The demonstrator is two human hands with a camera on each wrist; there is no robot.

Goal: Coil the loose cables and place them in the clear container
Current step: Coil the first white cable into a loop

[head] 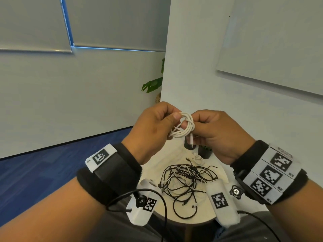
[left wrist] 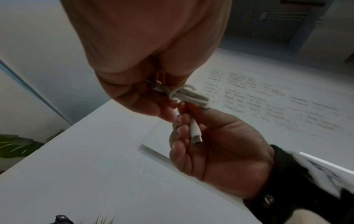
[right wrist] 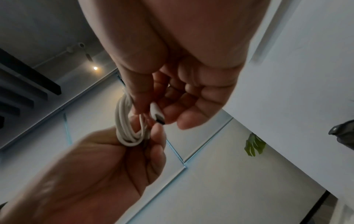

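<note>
A white cable is wound into a small coil held up between both hands above the table. My left hand pinches the coil's left side, thumb on top. My right hand pinches its right side, and the cable's plug end hangs down below. The left wrist view shows the white cable with its plug lying over the right hand's fingers. In the right wrist view the white coil sits between both hands. A tangle of black and white cables lies on the round table. No clear container is in view.
Another small white cable lies near two dark pots at the table's far side. A white wall with a whiteboard stands right behind the table. Blue carpet spreads to the left, and a green plant stands behind the wall corner.
</note>
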